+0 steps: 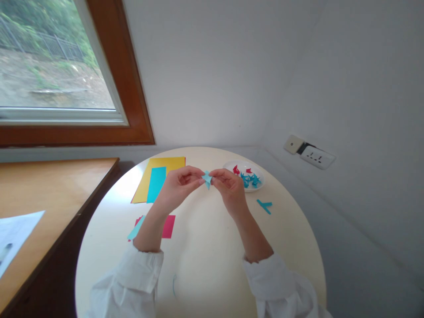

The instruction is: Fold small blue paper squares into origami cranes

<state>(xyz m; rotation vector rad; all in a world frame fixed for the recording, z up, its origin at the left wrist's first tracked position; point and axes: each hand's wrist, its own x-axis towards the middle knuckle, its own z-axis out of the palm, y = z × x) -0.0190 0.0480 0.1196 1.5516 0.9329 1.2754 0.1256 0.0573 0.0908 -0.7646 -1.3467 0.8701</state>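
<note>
1. The folded paper, pale blue and small, is held in the air above the round table, between the two hands.
2. The left hand pinches its left side with thumb and forefinger; the right hand pinches the right side in the same manner. The other fingers are curled, and I cannot tell if they also touch it.
3. I judge that it is very light, so it needs almost no force for holding.
4. Its layers are probably a little stiff along the folds, but the thin points should bend easily. A strong squeeze could crush them or leave a wrong crease.
5. Paper is usually not very slippery, so dry fingertips should be sufficient.
6. The better place to hold seems to be the side edges, where layers may be thicker; the lower tip is better left free.
7. The blue folded pieces in the white plate, near the right hand, look similarly delicate.
</note>
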